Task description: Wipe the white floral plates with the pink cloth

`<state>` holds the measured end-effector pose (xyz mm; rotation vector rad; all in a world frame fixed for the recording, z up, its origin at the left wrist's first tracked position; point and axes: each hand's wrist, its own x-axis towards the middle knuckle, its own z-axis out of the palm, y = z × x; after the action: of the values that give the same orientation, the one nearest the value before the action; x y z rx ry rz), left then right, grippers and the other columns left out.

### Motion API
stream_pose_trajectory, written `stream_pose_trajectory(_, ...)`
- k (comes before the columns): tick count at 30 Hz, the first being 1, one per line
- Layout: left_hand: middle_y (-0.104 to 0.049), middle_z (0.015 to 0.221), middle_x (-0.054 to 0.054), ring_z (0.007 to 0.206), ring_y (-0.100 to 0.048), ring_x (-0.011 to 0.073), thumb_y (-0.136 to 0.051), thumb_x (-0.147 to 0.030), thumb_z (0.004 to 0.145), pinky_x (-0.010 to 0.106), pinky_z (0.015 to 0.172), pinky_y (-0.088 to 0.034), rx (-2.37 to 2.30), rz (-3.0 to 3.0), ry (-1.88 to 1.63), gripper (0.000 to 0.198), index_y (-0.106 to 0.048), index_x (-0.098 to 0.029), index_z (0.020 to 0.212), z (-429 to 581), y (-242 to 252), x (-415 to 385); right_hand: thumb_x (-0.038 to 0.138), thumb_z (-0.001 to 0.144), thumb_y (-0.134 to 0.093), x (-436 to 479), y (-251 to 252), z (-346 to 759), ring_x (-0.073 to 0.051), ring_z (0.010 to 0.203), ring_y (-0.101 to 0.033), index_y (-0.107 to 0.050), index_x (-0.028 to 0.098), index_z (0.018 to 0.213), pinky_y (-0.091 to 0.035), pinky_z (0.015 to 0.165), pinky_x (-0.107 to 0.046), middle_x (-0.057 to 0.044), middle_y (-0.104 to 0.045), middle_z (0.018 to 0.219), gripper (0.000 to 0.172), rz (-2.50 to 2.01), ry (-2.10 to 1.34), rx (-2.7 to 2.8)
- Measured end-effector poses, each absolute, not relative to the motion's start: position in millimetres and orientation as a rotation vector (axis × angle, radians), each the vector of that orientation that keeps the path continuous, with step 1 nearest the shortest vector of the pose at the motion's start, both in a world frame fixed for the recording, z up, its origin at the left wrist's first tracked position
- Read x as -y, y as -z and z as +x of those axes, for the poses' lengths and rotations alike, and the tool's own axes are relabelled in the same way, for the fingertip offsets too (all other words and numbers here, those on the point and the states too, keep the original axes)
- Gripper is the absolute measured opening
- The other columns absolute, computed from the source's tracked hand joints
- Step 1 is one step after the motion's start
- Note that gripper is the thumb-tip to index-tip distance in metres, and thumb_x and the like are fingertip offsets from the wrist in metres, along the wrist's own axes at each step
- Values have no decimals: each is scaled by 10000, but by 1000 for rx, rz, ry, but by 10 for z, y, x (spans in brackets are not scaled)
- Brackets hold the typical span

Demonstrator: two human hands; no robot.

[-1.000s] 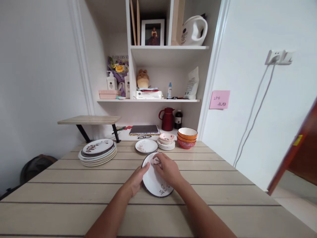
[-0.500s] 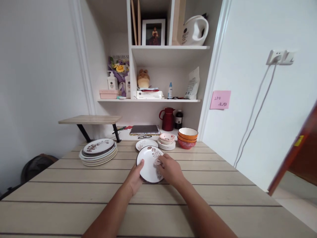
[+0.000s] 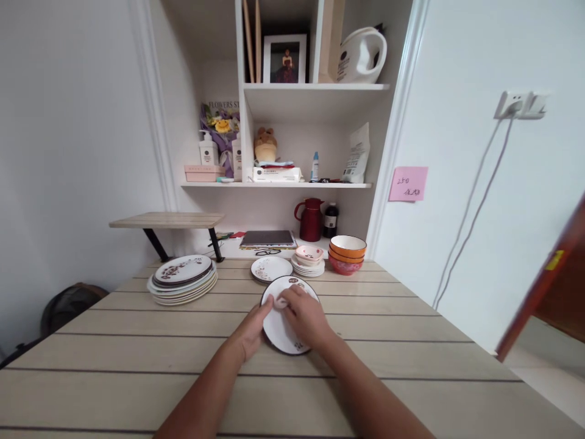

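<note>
so the left hand (image 3: 250,332) has its fingers gripping the left rim of a dark-edged white plate (image 3: 276,332), thumb on top. the right hand (image 3: 309,317) is over the plate's face, fingers pinched around a whitish wad (image 3: 281,302) and pressing it on there. plate's over the middle of the desk (image 3: 123,366), can't tell if its bottom edge touches the wood. just behind it there's a flowery plate pile (image 3: 271,268), then small dishes (image 3: 309,267) and 3 stacked bowls (image 3: 347,256) to the right.
</note>
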<state>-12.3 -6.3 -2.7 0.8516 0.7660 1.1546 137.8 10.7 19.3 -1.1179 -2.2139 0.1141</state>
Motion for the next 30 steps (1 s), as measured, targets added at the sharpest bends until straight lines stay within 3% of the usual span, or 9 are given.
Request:
stream_pose_trajectory(5, -729, 1015, 158, 1018, -661, 279, -617, -507, 823, 359, 880, -494, -805, 884, -1116, 523, -643, -105, 1157, -121, 10, 76, 199, 864, -468, -246, -188, 1589, -176, 828, -557, -578, 229, 1010, -308, 630, -258, -58, -613, 997, 185, -1405, -131, 2023)
stream_pose_trajectory(8, -728, 1018, 158, 1010, -664, 280, -609, -531, 820, 360, 880, -492, -809, 867, -1116, 559, -630, -104, 1180, -136, 24, 69, 203, 825, -508, -191, -194, 1587, -171, 753, -550, -576, 217, 933, -269, 589, -262, -52, -637, 931, 129, -1441, -173, 2133)
stream_pose_trajectory(12, -724, 1045, 146, 1006, -665, 270, -606, -536, 821, 354, 887, -488, -785, 842, -1120, 574, -604, -124, 1220, -141, 35, 57, 167, 757, -549, -60, -214, 1483, -163, 724, -534, -564, 209, 804, -273, 594, -261, -26, -633, 818, 65, -1231, -214, 2372)
stream_pose_trajectory(19, -701, 1118, 136, 1060, -644, 247, -560, -583, 832, 335, 938, -461, -754, 856, -1115, 610, -583, -141, 1251, -118, 63, 13, 203, 834, -501, -22, -203, 1305, -174, 862, -553, -579, 215, 960, -361, 719, -266, -48, -611, 954, 149, -981, -226, 2320)
stream_pose_trajectory(24, -699, 1129, 135, 1088, -631, 258, -527, -608, 839, 354, 973, -436, -795, 907, -1073, 635, -576, -142, 1267, -115, 48, 29, 233, 858, -495, -189, -201, 1395, -197, 894, -577, -513, 211, 1091, -362, 726, -282, -63, -639, 1018, 234, -1233, -217, 2061)
stream_pose_trajectory(30, -698, 1128, 141, 1086, -632, 270, -517, -620, 837, 364, 976, -434, -798, 924, -1062, 664, -561, -133, 1287, -118, 54, 36, 274, 828, -518, -172, -258, 1576, -192, 796, -589, -562, 215, 969, -280, 605, -274, -61, -672, 962, 159, -1502, -189, 2138)
